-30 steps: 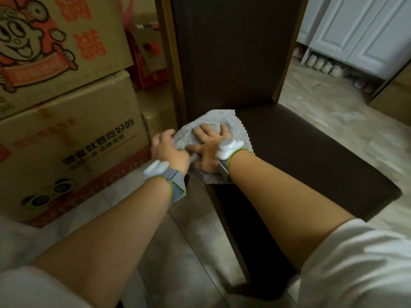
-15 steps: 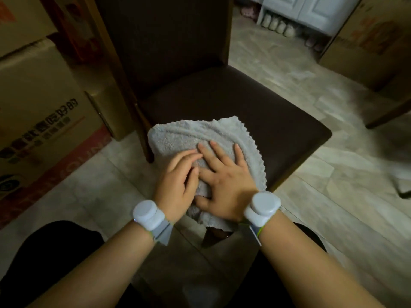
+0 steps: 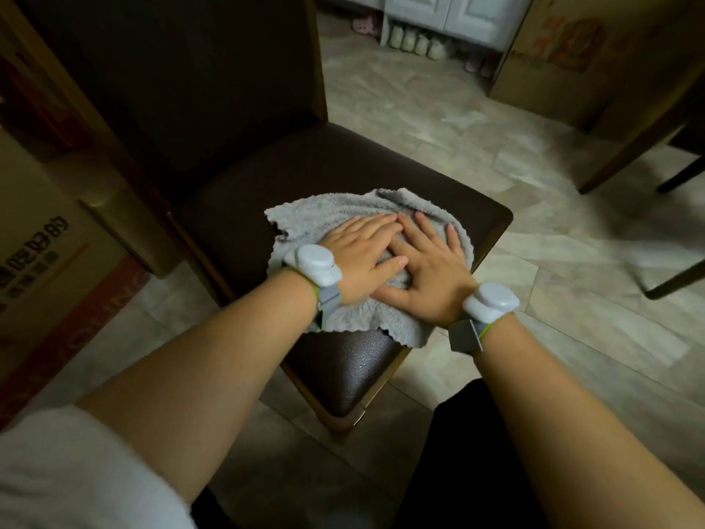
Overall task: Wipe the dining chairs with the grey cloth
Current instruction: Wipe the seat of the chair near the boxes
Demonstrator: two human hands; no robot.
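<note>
A dark brown dining chair [image 3: 343,162] with a tall backrest [image 3: 190,89] stands in front of me. The grey cloth [image 3: 316,219] lies spread on the near right part of its seat, and one corner hangs over the front edge. My left hand [image 3: 358,253] and my right hand [image 3: 431,276] both press flat on the cloth, side by side, with fingers stretched forward and the left fingertips overlapping the right hand. Each wrist carries a white band device.
Printed cardboard boxes [image 3: 38,242] are stacked close on the left of the chair. Another box [image 3: 564,59] and dark furniture legs [image 3: 648,135] stand at the right. White cabinet doors [image 3: 457,13] with shoes [image 3: 416,42] below are at the back. The floor is pale tile.
Both hands have slid the cloth from the seat's back left corner, near the backrest, across to its front right part. My left hand has come off the seat edge onto the cloth.
</note>
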